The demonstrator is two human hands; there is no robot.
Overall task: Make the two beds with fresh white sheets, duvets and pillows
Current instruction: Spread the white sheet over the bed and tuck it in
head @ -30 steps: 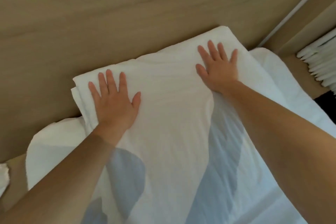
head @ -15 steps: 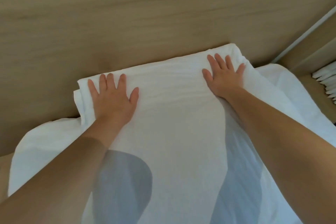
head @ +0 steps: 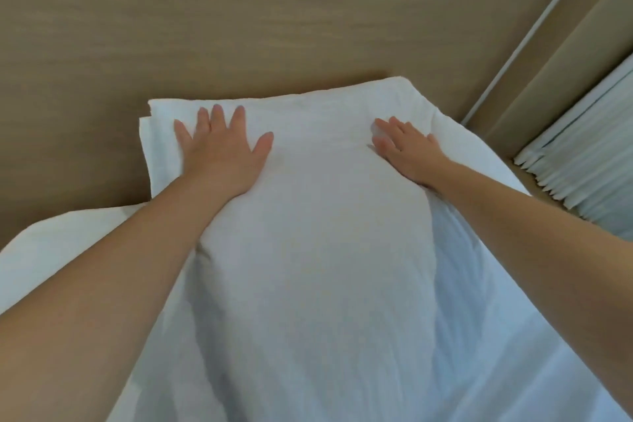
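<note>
left grip [head: 219,151], right grip [head: 407,151] both spread flat on pillow [head: 315,216], I reckon to seat it square against wood panel [head: 239,27]

My left hand [head: 219,154] lies flat on the far left part of the folded white cloth duvet [head: 315,250]. My right hand [head: 407,154] lies flat on its far right part, well apart from the left. The duvet lies on the white sheeted bed [head: 61,243], which shows at near left. The tan wood-grain wall panel [head: 239,27] stands just behind the duvet's far edge. The white pleated curtain [head: 589,154] hangs at right.
</note>
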